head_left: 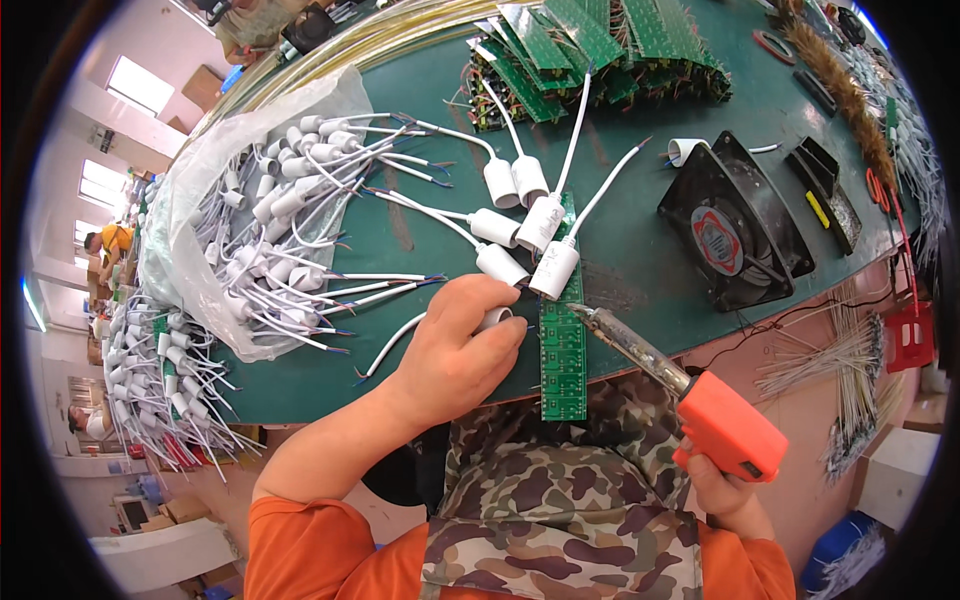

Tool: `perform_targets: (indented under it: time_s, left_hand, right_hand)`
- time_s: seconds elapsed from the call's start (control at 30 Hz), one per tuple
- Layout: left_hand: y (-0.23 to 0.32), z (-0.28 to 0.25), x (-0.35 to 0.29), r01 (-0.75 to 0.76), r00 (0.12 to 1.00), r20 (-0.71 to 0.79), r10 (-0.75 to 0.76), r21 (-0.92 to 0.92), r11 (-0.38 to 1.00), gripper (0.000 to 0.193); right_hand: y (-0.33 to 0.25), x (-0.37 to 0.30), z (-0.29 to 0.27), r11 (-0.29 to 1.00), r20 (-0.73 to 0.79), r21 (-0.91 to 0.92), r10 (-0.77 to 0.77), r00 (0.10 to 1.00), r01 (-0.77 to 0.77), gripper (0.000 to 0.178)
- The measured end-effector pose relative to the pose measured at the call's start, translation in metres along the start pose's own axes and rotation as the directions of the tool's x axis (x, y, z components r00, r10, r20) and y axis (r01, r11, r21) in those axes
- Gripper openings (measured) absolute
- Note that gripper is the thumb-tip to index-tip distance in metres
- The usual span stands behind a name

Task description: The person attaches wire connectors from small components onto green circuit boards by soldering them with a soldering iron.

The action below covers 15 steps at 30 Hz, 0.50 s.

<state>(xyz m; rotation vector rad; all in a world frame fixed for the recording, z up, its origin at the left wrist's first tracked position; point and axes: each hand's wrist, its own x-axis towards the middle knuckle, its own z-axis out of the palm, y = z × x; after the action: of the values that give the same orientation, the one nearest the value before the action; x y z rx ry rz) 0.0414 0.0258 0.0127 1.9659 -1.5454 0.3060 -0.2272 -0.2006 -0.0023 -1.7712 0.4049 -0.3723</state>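
- In the head view, the work looks part-way along: the green board (563,370) lies on the table (640,240) between the hands, running from just beyond the left hand's fingertips back toward the person, its near end past the table edge.
- Six white caps (554,268) with wires cluster beyond the left hand's fingertips, some overlapping the far stretch of the board; these are probably the ones done, though their joints are hidden.
- The near stretch of the board, right of the left hand, bears no caps, so it seems to be what is left on this piece.
- More remains by the look of it: a clear bag (180,225) full of loose caps lies left of and beyond the left hand, and a stack of boards (570,45) sits well beyond both hands; whether those boards are finished I cannot tell.
- The left hand (465,345) is curled, fingers closed around another cap (497,318) just beside the board's left edge.
- The right hand (725,490) is wrapped round the orange handle of the iron (728,425). The iron's tip points leftward over the board, near the left hand's fingers; whether it touches is unclear.
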Motion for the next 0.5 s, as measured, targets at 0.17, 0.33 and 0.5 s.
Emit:
perform_targets:
  time_s: [0.17,0.33,0.5]
  left_hand:
    - [0.002,0.009,-0.003,-0.047,0.998,-0.031,0.049,0.049,0.998,0.034]
    - [0.001,0.012,-0.004,-0.068,0.998,-0.001,0.068,0.069,0.995,0.035]
    - [0.001,0.013,-0.003,-0.069,0.998,0.016,0.067,0.083,0.994,0.037]
  right_hand:
    - [0.006,0.006,0.004,0.995,0.013,-0.022,-0.1,0.995,0.1,0.015]
    - [0.02,0.004,0.001,0.96,0.114,-0.111,-0.244,0.963,0.256,0.033]
    - [0.024,0.009,0.0,0.906,0.168,-0.174,-0.359,0.918,0.386,0.053]
